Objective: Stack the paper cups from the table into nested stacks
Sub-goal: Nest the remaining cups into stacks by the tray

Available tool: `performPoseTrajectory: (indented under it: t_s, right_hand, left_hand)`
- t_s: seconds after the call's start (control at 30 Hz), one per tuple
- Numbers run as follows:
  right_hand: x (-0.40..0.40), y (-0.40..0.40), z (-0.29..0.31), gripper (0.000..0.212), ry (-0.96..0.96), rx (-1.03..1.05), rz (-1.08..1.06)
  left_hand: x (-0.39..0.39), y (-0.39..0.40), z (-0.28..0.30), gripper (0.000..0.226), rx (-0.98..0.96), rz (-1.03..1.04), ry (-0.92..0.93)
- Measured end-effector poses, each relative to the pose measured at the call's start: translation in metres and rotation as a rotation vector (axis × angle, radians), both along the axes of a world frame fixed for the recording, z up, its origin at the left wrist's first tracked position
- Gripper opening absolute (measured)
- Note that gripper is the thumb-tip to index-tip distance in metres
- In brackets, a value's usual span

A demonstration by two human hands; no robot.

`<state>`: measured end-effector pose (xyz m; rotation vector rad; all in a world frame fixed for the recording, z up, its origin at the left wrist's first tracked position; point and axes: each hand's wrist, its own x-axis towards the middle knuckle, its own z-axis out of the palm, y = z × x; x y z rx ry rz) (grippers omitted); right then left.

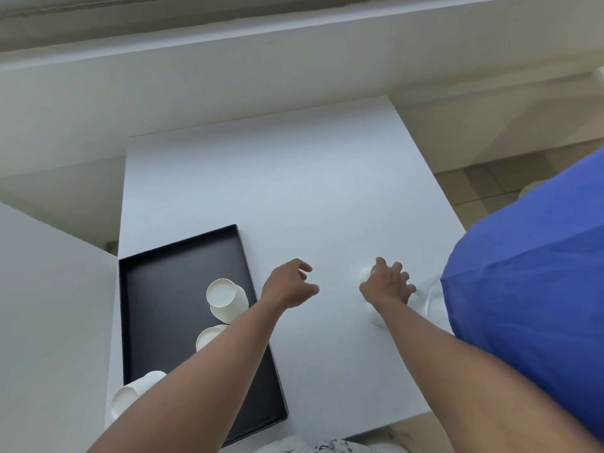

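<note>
Right hand [389, 284] lay spread over white paper cups [366, 276] on the white worktop [277, 191], fingers splayed; a grip could not be made out. Left hand [289, 284] hovered just beside, fingers loosely curled, holding nothing. Three more cups [225, 297] sat on the black tray [157, 289] at left.

The table [294, 191] under my arms is plain white, and the paper cups [225, 299] on it are the same plain white, so they nearly blend in. The tray [163, 289] at my left is matte black all over. My sleeve [529, 273] at the right is solid blue.
</note>
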<state>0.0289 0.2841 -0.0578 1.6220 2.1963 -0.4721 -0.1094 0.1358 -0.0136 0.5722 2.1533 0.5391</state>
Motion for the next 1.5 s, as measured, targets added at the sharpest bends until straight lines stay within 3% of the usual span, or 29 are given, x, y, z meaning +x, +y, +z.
performPoseTrajectory:
  t_s: [0.2, 0.37, 0.57, 0.8, 1.03, 1.27, 1.4, 1.5]
  right_hand:
    - [0.014, -0.007, -0.014, 0.063, -0.048, 0.107, 0.162]
    - [0.019, -0.006, -0.015, 0.05, 0.019, 0.186, 0.201]
    - [-0.001, -0.006, 0.004, 0.052, 0.44, 0.062, -0.1]
    - [-0.022, -0.022, 0.02, 0.054, 0.706, -0.206, -0.092]
    - [-0.031, -0.031, 0.027, 0.05, 0.716, -0.275, 0.08]
    - [-0.034, -0.032, 0.028, 0.063, 0.745, -0.324, 0.209]
    - [-0.018, -0.024, 0.022, 0.085, 0.577, -0.248, 0.328]
    - [-0.007, -0.014, 0.02, 0.079, 0.343, -0.161, 0.45]
  left_hand:
    - [0.011, 0.007, -0.01, 0.047, -0.006, 0.007, -0.104]
    - [0.019, 0.01, -0.018, 0.042, 0.018, 0.059, -0.192]
    - [0.019, 0.015, -0.014, 0.017, 0.141, 0.393, -0.469]
    - [0.013, 0.02, 0.001, 0.048, 0.264, 0.727, -0.735]
    - [0.006, 0.019, 0.005, 0.042, 0.339, 0.798, -0.801]
    - [0.002, 0.013, 0.008, 0.042, 0.322, 0.875, -0.706]
    - [-0.004, 0.008, 0.004, 0.05, 0.244, 0.939, -0.636]
    - [-0.009, 0.003, 0.001, 0.057, 0.217, 0.946, -0.612]
